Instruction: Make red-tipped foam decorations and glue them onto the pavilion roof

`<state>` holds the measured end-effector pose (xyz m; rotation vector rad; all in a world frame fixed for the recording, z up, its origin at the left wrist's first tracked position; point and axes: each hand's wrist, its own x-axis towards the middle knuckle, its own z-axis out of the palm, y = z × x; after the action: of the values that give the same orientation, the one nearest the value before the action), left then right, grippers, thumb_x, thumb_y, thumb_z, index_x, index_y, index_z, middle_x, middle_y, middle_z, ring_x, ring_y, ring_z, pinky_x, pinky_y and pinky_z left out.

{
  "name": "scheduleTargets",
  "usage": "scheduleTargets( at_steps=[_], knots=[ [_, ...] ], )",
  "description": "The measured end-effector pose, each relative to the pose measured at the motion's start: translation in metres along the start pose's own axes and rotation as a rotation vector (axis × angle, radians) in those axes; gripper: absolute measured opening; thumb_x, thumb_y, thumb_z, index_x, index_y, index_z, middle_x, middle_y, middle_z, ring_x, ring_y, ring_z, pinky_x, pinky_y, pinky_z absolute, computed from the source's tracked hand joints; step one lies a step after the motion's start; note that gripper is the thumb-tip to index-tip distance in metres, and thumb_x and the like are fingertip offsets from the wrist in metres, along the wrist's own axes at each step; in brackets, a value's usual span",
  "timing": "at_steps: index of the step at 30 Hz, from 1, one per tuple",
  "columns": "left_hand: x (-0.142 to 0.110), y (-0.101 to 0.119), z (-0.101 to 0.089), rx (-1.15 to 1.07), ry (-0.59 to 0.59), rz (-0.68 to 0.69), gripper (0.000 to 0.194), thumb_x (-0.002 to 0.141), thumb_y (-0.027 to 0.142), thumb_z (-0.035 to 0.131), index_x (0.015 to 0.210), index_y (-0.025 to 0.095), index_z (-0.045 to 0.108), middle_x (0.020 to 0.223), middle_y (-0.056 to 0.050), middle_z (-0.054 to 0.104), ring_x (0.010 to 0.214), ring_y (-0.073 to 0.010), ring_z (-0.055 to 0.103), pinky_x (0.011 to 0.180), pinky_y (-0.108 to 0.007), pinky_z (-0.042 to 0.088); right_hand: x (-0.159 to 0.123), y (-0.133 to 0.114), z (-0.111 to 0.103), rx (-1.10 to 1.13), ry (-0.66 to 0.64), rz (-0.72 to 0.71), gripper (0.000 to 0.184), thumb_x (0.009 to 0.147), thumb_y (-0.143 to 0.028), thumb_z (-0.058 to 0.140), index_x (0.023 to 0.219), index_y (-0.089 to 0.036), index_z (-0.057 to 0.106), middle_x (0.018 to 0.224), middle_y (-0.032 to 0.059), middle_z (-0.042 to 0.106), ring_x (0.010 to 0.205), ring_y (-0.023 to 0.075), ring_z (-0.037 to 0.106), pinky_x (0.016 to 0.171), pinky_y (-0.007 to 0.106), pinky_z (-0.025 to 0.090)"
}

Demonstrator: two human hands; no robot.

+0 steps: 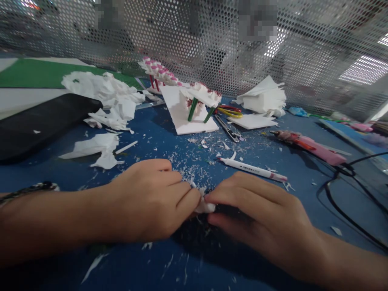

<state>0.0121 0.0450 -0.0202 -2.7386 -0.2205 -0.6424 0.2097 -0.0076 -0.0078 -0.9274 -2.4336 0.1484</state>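
Note:
Between my two hands is a small crumpled piece of white tissue paper (206, 207), low over the blue table. My left hand (160, 198) is closed, its curled fingers pinching the left side of the tissue. From the right, the thumb and fingertips of my right hand (257, 218) pinch its other side. A white marker (253, 169) with a dark pink tip lies just beyond my right hand. Torn white tissue (97, 148) lies past my left wrist. Small white shreds are scattered around both hands.
Behind stands a perforated metal screen (188, 36). Before it are a white foam board (176, 113) with green-legged paper model (201, 99), scissors (230, 111), crumpled tissue (104, 91) and a paper stack (263, 97). A black case (45, 121) lies left; a pink glue gun (312, 147) with black cable lies right.

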Motion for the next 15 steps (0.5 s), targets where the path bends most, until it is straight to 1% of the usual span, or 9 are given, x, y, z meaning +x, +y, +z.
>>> scheduleTargets(
  at_steps=[4,7,13,15],
  knots=[
    [-0.0003,-0.0004,0.0004,-0.021,-0.016,-0.016,0.041,0.089,0.006,0.030,0.058,0.018,0.052,0.047,0.002,0.054,0.040,-0.0141,0.045,0.045,-0.029,0.032,-0.0013,-0.0006,-0.0006,0.026,0.003,-0.015,0.010,0.088,-0.017,0.051,0.087,-0.014,0.061,0.078,0.0023,0.063,0.073,0.0102,0.056,0.068,0.020,0.045],
    [-0.0003,-0.0010,0.0006,-0.035,-0.022,-0.021,0.043,0.089,0.004,0.028,0.056,0.018,0.052,0.046,0.002,0.053,0.039,-0.0138,0.044,0.043,-0.029,0.032,-0.0014,0.0002,-0.0016,0.035,-0.011,-0.024,0.010,0.087,-0.014,0.051,0.087,-0.014,0.061,0.081,0.0029,0.063,0.072,0.0095,0.055,0.066,0.019,0.046],
    [0.0016,-0.0016,0.0015,-0.051,-0.003,-0.015,0.044,0.090,0.005,0.028,0.058,0.017,0.055,0.047,0.002,0.055,0.039,-0.0135,0.046,0.043,-0.029,0.033,0.0024,-0.0036,-0.0056,0.041,0.021,-0.012,0.015,0.087,-0.013,0.050,0.083,-0.016,0.064,0.075,0.0014,0.062,0.065,0.0080,0.054,0.059,0.017,0.046],
    [0.0014,-0.0020,0.0018,-0.064,-0.009,-0.025,0.044,0.090,0.005,0.028,0.057,0.017,0.055,0.047,0.002,0.056,0.040,-0.0127,0.046,0.043,-0.028,0.034,0.0039,-0.0068,-0.0060,0.066,0.036,0.019,0.015,0.086,-0.013,0.052,0.078,-0.015,0.064,0.071,0.0009,0.062,0.063,0.0071,0.055,0.057,0.015,0.046]
  ],
)
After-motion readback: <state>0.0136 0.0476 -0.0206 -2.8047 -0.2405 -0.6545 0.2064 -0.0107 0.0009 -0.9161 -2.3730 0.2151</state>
